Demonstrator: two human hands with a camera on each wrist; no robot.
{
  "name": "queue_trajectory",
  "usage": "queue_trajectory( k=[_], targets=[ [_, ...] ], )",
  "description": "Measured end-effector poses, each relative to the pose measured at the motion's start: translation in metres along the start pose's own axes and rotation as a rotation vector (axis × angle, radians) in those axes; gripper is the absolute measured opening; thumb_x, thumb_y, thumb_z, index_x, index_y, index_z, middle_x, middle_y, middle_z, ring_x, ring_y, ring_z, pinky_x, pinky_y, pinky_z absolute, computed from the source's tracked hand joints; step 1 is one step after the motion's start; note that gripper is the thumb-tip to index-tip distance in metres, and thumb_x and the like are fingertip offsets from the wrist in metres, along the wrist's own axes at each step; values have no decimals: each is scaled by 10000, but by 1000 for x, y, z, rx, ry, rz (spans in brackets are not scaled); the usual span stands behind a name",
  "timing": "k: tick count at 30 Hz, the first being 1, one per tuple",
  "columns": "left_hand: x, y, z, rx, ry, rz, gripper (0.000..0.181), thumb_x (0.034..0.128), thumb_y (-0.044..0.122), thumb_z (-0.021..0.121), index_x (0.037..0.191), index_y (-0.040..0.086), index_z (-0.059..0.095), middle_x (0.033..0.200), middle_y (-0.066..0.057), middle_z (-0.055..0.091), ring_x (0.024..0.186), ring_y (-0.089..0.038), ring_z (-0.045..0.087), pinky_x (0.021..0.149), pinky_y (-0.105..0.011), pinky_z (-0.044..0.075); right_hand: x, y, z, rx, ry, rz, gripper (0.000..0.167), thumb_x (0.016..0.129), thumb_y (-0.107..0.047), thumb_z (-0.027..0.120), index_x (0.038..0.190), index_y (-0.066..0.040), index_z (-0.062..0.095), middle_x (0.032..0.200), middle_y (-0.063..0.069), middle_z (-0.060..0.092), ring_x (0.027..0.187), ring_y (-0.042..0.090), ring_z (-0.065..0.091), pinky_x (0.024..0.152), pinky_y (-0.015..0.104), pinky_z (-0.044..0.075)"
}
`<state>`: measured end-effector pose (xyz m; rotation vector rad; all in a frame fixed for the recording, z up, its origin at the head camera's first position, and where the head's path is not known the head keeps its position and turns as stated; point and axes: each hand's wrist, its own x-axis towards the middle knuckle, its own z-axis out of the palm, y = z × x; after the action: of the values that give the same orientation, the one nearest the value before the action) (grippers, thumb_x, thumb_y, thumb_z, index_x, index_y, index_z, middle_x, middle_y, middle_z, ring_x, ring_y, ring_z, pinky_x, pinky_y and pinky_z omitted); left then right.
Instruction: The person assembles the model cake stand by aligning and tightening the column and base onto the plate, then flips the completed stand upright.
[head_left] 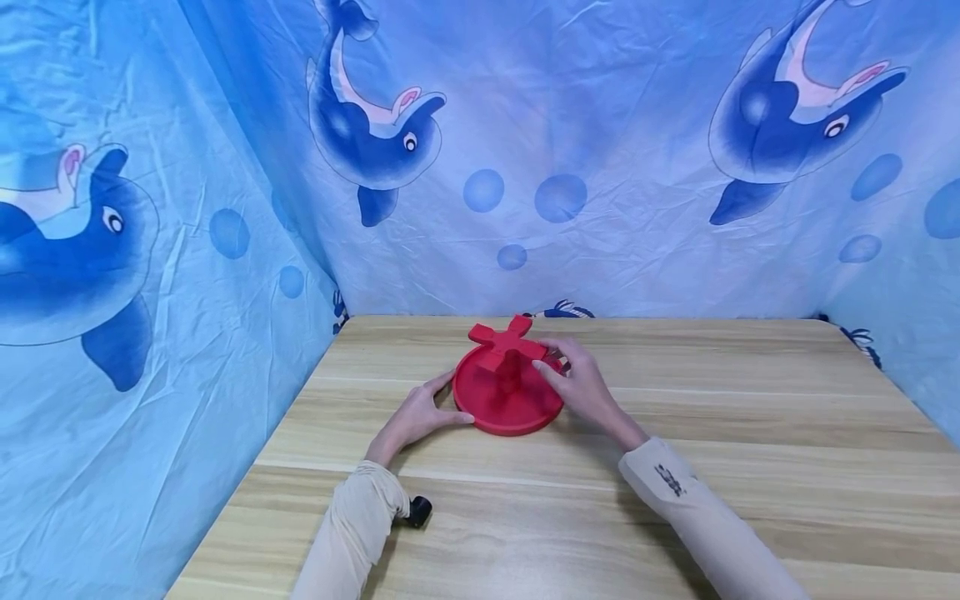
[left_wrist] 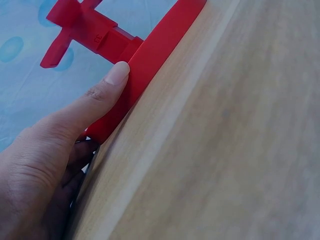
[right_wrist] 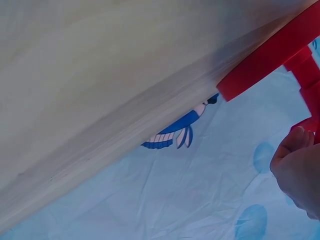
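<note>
A red round tray-like base point(head_left: 480, 407) with a raised rim lies flat on the table. From its middle rises a stepped red post point(left_wrist: 102, 37), topped by a red cross-shaped piece point(head_left: 510, 340) with flat arms. My left hand point(head_left: 420, 417) holds the base's near-left rim; in the left wrist view the thumb lies against the rim's side. On the right, my right hand point(head_left: 583, 385) pinches one arm of the cross between thumb and fingers. The right wrist view shows that hand point(right_wrist: 302, 172) at its edge, level with the cross, away from the base rim point(right_wrist: 272, 55).
The wood-grain table point(head_left: 675, 417) extends around the base. A blue dolphin-print curtain point(head_left: 600, 250) hangs behind it and along the left side. A small black object point(head_left: 418, 511) sits at the left sleeve's cuff.
</note>
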<state>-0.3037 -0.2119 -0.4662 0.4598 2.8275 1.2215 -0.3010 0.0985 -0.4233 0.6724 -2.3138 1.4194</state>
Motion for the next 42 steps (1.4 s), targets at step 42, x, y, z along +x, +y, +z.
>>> queue_trajectory(
  k=[42],
  targets=[
    [2, -3, 0, -16, 0, 21, 1046, 770, 537, 892, 1607, 146, 401, 1601, -98, 434, 1478, -329, 371, 1152, -542, 381, 11, 6, -2, 57, -29, 76, 461, 1024, -62, 641, 1468, 8, 541, 1293, 185, 607, 1136, 325, 593, 883, 445, 579]
  ],
)
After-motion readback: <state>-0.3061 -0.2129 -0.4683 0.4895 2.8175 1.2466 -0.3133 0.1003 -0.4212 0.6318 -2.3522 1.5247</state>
